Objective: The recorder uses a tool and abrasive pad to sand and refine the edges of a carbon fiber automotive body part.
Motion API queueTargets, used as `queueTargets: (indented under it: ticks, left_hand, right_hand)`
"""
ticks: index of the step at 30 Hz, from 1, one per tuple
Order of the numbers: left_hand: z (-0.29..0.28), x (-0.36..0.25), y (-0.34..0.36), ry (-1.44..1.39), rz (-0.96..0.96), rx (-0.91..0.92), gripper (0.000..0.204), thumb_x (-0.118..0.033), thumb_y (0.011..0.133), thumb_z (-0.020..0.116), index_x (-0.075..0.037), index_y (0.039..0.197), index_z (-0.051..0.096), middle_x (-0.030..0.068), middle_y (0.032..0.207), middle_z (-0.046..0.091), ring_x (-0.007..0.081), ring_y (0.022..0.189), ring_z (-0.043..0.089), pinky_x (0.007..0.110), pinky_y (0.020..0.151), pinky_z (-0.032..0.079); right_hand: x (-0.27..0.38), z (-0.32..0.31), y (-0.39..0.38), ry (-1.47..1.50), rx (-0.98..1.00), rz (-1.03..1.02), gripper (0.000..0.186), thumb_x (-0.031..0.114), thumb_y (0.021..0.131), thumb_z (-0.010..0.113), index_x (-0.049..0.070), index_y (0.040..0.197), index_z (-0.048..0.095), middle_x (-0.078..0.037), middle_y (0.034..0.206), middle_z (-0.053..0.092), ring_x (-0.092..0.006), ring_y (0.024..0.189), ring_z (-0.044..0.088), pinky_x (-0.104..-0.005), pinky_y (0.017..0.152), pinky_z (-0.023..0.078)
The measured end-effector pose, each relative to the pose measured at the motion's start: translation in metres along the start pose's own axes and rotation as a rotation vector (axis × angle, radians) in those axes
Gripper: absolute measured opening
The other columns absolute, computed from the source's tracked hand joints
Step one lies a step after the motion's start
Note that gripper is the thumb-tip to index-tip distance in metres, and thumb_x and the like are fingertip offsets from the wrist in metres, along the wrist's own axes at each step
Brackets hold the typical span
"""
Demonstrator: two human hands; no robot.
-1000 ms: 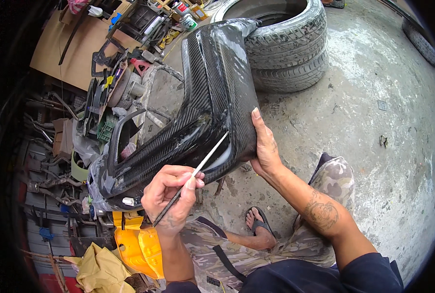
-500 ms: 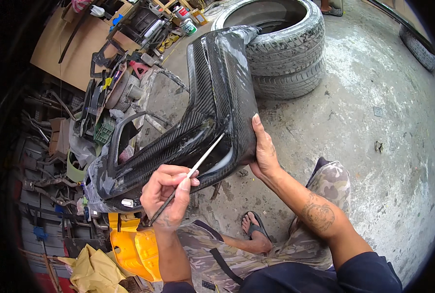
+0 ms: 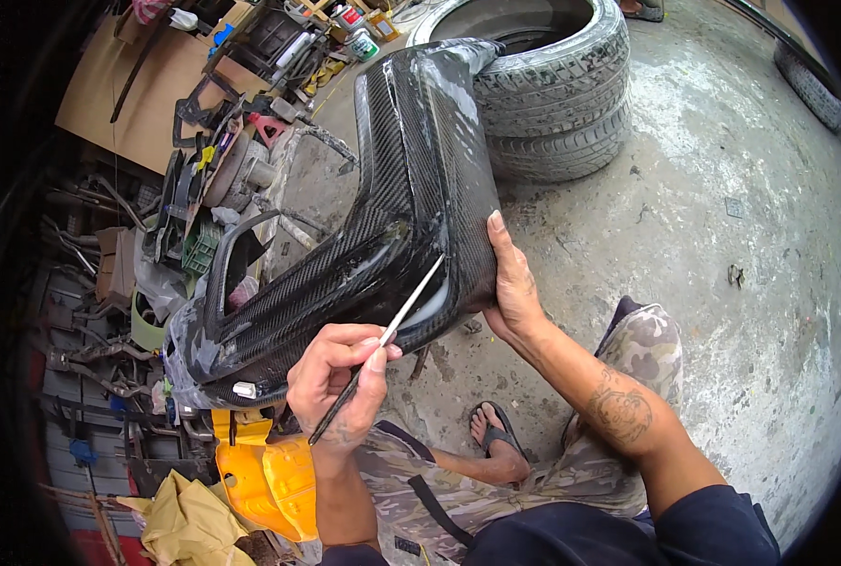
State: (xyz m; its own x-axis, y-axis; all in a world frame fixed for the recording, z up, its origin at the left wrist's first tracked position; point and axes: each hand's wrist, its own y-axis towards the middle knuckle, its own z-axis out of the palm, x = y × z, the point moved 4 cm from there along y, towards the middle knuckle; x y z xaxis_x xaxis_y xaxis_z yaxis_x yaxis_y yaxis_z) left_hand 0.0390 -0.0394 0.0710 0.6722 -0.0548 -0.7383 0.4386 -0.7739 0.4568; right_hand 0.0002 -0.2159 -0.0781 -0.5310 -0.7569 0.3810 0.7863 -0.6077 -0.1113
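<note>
A black carbon-fibre car body part (image 3: 463,156), bent like a bumper corner, lies across the view in front of me. My left hand (image 3: 333,379) pinches a thin stick-like tool (image 3: 414,296), pale at the front and dark at the rear. Its tip is at the inner corner of the part, by a recess with a whitish patch; whether it touches cannot be made out. At the right edge of the part, my right hand (image 3: 515,283) grips the side, thumb pointing up along it and most fingers hidden behind.
Two stacked tyres (image 3: 557,104) support the part's far end. A yellow plastic piece (image 3: 267,481) and crumpled tan paper (image 3: 189,524) lie lower left. Metal pipes and scrap (image 3: 109,363) crowd the left. Cans (image 3: 362,44) stand at the back, and another tyre (image 3: 810,90) lies far right.
My left hand and the stick-like tool have moved a little right, its tip slightly higher along the corner. My right hand keeps its hold on the part.
</note>
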Motion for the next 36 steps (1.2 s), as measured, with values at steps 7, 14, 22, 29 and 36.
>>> queueTargets:
  ticks: [7,14,22,29,36]
  left_hand:
    - [-0.001,-0.008,0.0,0.063,-0.002,-0.031,0.005,0.007,0.096,0.063,0.004,0.098,0.06,0.022,0.103,0.069,0.0195,0.086,0.072,0.031,0.08,0.06]
    - [0.008,-0.014,0.001,0.184,0.054,0.025,0.007,0.008,0.095,0.063,0.003,0.095,0.058,0.0226,0.102,0.07,0.0192,0.083,0.072,0.03,0.076,0.059]
    - [0.017,-0.003,-0.006,0.167,0.071,-0.043,0.012,0.012,0.089,0.066,0.004,0.094,0.059,0.0205,0.101,0.071,0.0212,0.082,0.073,0.029,0.073,0.06]
    - [0.018,0.002,-0.017,0.097,0.119,-0.069,0.007,0.006,0.096,0.062,0.002,0.1,0.058,0.0212,0.104,0.069,0.0197,0.085,0.072,0.029,0.078,0.059]
    - [0.028,0.002,-0.017,0.33,0.169,-0.071,0.008,0.004,0.095,0.064,0.002,0.101,0.058,0.0208,0.103,0.069,0.0182,0.082,0.071,0.03,0.078,0.059]
  right_hand:
    - [0.0,0.002,-0.001,0.005,0.001,-0.006,0.069,0.055,0.101,0.062,-0.006,0.132,0.058,-0.016,0.131,0.066,-0.0222,0.116,0.065,-0.0363,0.104,0.051]
    - [0.001,0.001,-0.002,0.013,0.018,-0.003,0.065,0.053,0.102,0.063,-0.005,0.131,0.06,-0.014,0.13,0.067,-0.0204,0.115,0.065,-0.0356,0.103,0.051]
    - [0.0,-0.001,-0.001,0.021,0.017,-0.018,0.066,0.053,0.101,0.065,-0.005,0.131,0.059,-0.013,0.13,0.067,-0.02,0.114,0.065,-0.0359,0.103,0.051]
    - [0.001,0.0,-0.001,0.012,0.019,-0.012,0.069,0.056,0.101,0.063,-0.006,0.131,0.059,-0.015,0.128,0.067,-0.0211,0.115,0.065,-0.0369,0.103,0.051]
    - [-0.001,0.0,-0.001,0.012,0.002,-0.012,0.069,0.055,0.1,0.065,-0.007,0.129,0.059,-0.015,0.125,0.068,-0.0214,0.113,0.066,-0.0372,0.101,0.053]
